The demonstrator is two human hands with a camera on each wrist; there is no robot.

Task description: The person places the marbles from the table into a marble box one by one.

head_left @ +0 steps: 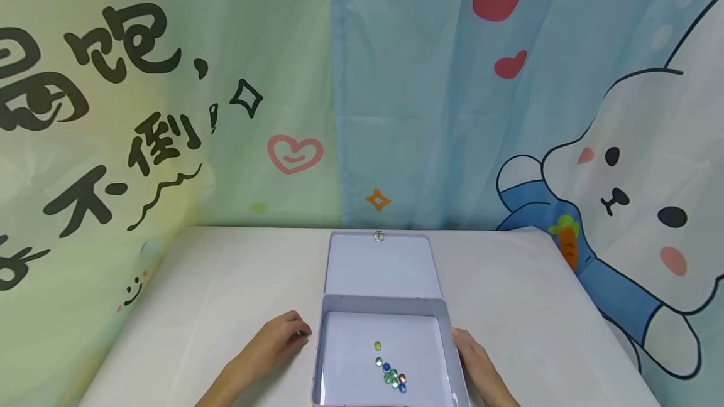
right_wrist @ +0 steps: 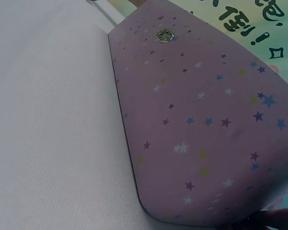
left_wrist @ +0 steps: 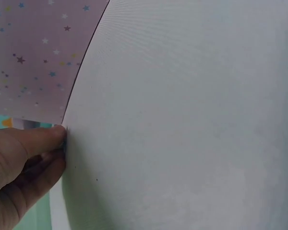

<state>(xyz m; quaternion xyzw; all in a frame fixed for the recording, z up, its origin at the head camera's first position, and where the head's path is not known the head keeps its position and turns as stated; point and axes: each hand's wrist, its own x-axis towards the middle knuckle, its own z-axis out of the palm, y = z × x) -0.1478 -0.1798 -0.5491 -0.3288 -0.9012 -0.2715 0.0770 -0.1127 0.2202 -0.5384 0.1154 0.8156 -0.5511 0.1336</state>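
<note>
A shallow tin box (head_left: 381, 304) lies with its lid (head_left: 381, 265) folded back, its pale inside facing up. Several small glass beads (head_left: 387, 368), green, blue, amber and yellow-green, sit loosely on its floor. Left of the box, apart from its wall, is my left hand (head_left: 277, 339), fingers bent and thumb close to the forefinger. Up close in the left wrist view, a dark bluish sliver shows between those fingertips; I cannot tell whether it is a held bead. Against the right outer wall rest the fingers of my right hand (head_left: 477, 363). Its fingertips are shadowed at the box's pink star-printed side (right_wrist: 201, 120).
White cloth covers the table (head_left: 237, 275) on both sides of the box. A metal clasp (head_left: 379, 237) sits on the lid's far edge. Behind the table hangs a printed curtain (head_left: 396, 112) with hearts, lettering and a cartoon rabbit.
</note>
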